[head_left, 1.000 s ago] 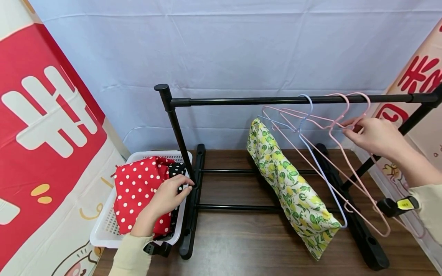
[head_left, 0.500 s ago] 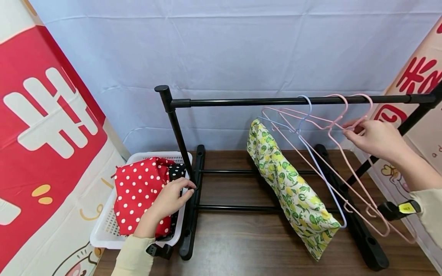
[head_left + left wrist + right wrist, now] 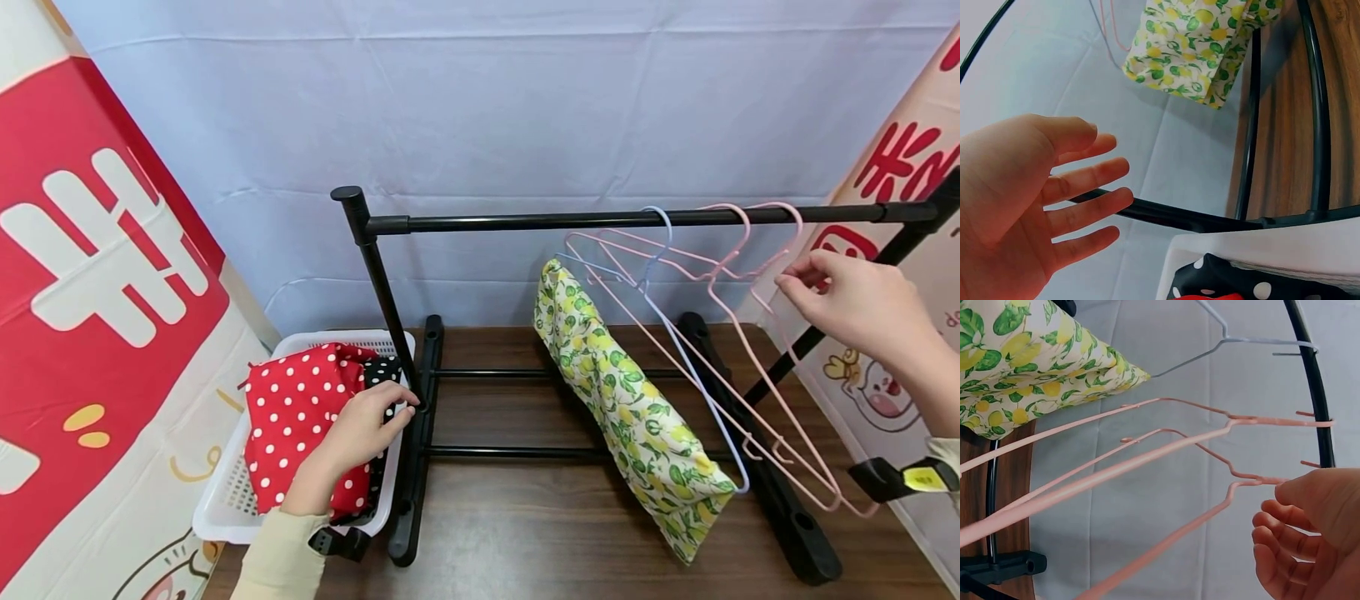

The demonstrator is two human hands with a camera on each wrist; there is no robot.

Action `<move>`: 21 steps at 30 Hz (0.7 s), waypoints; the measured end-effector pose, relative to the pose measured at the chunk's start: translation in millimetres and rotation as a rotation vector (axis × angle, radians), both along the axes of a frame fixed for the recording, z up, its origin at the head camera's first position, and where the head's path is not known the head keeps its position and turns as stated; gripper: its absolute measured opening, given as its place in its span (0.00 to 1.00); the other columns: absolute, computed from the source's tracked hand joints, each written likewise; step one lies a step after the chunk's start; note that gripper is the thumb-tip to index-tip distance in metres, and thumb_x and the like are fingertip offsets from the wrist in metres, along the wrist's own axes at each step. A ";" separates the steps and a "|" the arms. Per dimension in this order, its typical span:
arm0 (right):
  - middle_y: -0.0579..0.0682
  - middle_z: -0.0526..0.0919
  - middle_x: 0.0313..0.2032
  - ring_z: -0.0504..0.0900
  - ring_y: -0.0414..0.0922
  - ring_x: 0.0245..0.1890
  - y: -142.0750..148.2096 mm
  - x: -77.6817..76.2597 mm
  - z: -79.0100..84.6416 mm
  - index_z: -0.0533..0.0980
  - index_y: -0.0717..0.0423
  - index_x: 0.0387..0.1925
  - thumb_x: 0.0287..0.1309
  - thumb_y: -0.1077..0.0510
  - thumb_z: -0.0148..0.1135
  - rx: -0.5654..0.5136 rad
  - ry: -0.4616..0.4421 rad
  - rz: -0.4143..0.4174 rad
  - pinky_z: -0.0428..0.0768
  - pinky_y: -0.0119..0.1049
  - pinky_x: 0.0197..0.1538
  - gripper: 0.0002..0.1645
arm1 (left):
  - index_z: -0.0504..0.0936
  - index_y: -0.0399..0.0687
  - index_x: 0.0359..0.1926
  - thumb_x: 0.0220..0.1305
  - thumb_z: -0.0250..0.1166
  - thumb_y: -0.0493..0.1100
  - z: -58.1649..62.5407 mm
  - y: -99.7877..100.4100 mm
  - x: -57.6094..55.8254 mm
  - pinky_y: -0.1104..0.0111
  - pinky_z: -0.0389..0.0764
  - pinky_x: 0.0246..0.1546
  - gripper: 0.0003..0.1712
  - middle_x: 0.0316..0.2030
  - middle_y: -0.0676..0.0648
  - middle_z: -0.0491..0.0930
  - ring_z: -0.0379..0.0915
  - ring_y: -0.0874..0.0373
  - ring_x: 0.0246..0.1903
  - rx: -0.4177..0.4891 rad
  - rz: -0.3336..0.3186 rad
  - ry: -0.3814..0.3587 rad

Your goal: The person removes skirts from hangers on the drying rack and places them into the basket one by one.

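My right hand (image 3: 855, 300) hovers just right of the outermost pink hanger (image 3: 799, 229), fingers loosely bent and holding nothing. In the right wrist view the thumb lies right at that hanger's neck. A second pink hanger (image 3: 746, 225) hangs close beside it on the black rail (image 3: 525, 222). Left of them, a blue hanger (image 3: 668, 233) carries a lemon-print cloth (image 3: 622, 392). My left hand (image 3: 363, 429) is over the basket's right side near the rack's left post, and its spread, relaxed fingers hold nothing in the left wrist view.
A white basket (image 3: 217, 531) stands left of the rack, with a red polka-dot cloth (image 3: 300, 417) and a black polka-dot cloth (image 3: 382, 371) inside. The rack's black feet (image 3: 408, 517) and lower bars (image 3: 517, 452) lie over the wooden tabletop (image 3: 510, 533).
My right hand has let go of the outermost pink hanger and moved off to the right. That hanger has swung closer to the other pink one. My left hand has barely shifted.
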State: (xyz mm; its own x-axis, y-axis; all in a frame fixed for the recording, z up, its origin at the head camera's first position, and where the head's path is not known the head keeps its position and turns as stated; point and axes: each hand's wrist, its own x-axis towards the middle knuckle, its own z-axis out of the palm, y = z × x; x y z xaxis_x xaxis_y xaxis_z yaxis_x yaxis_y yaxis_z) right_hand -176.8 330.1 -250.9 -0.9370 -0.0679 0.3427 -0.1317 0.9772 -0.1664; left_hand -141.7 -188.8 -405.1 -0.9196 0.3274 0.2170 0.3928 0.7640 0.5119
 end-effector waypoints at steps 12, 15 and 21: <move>0.64 0.79 0.25 0.71 0.48 0.16 -18.0 11.0 4.1 0.76 0.67 0.36 0.57 0.59 0.58 -0.001 -0.004 0.057 0.66 0.36 0.15 0.12 | 0.80 0.54 0.41 0.57 0.64 0.44 9.6 3.0 -3.3 0.69 0.78 0.34 0.09 0.39 0.54 0.78 0.74 0.62 0.34 -0.020 -0.009 0.047; 0.63 0.79 0.25 0.69 0.46 0.14 -24.5 10.9 4.1 0.77 0.66 0.36 0.57 0.59 0.58 0.003 0.016 0.080 0.65 0.35 0.14 0.11 | 0.80 0.53 0.42 0.58 0.64 0.44 9.1 4.5 -4.3 0.69 0.79 0.35 0.10 0.39 0.54 0.78 0.74 0.63 0.35 -0.015 -0.015 0.058; 0.61 0.81 0.26 0.70 0.45 0.14 -36.4 9.7 4.3 0.78 0.65 0.36 0.57 0.59 0.59 0.031 0.051 0.131 0.63 0.35 0.15 0.11 | 0.80 0.52 0.41 0.60 0.62 0.43 6.2 8.8 -8.1 0.68 0.78 0.34 0.08 0.39 0.54 0.78 0.74 0.62 0.34 0.002 -0.016 0.069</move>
State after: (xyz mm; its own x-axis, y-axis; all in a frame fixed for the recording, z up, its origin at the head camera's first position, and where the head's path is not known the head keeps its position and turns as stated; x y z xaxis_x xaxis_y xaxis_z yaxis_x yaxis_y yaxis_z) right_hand -167.2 293.7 -246.5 -0.9008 -0.2000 0.3854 -0.2661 0.9557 -0.1261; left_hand -149.8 -180.0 -398.9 -0.8970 0.3414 0.2806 0.4394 0.7566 0.4842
